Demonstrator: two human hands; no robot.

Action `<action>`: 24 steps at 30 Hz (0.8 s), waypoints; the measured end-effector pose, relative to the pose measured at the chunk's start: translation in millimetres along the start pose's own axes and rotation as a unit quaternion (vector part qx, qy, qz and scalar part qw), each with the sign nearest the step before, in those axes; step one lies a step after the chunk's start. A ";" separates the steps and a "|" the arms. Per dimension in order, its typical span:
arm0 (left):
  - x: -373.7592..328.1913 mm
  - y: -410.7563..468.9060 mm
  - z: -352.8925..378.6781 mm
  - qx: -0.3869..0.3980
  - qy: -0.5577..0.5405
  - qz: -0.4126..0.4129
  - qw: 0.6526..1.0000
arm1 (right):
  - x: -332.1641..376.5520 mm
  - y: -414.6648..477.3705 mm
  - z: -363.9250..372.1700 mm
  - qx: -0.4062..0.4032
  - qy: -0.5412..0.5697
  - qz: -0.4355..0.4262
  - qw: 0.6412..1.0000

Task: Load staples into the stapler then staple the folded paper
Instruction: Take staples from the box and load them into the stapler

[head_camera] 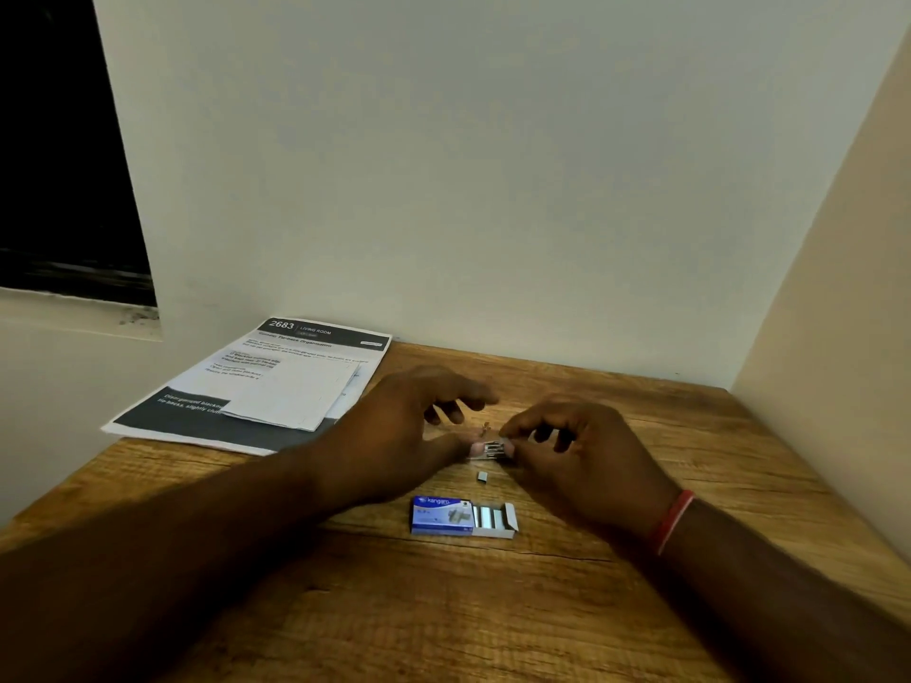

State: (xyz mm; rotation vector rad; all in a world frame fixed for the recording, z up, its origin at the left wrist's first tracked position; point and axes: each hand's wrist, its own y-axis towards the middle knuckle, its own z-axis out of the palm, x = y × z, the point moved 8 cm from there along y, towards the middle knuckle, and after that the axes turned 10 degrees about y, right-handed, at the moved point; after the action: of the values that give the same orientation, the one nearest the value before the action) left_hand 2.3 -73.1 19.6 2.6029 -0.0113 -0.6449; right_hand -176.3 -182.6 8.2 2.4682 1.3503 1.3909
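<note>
Right hand [581, 451] — fingertips pinching silver metal staple strip [493, 449]; left hand [409, 426] — thumb touching strip, fingers spread; blue cardboard staple box [443, 516] open nearby

Both hands meet mid-table, left hand [404, 426] fingers spread, right hand [577, 451] fingertips pinched.

Stapler hidden, if present, behind both hands. Staple strip [493, 449] mostly covered by right hand [581, 456] fingertips and left hand [399, 426] thumb. Left fingers motion-blurred. Small print on printed sheet [315, 354] unreadable. Both forearms cut by bottom edge.
</note>
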 end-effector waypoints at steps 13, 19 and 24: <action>9.1 9.5 15.7 0.026 0.019 0.026 0.999 | -5.3 4.6 12.9 -0.011 0.001 0.024 1.000; 14.3 10.0 18.2 0.005 0.000 0.035 0.999 | -3.9 3.3 14.3 -0.006 -0.003 0.011 1.000; 11.6 10.0 18.5 0.007 -0.001 0.043 0.999 | -5.6 3.1 15.0 -0.013 0.004 0.019 1.000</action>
State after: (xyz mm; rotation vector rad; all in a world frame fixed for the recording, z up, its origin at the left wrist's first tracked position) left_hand 5.4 -91.4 4.3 2.5987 -0.1287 -0.6191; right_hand -165.0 -182.7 -3.6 2.4877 1.2849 1.4187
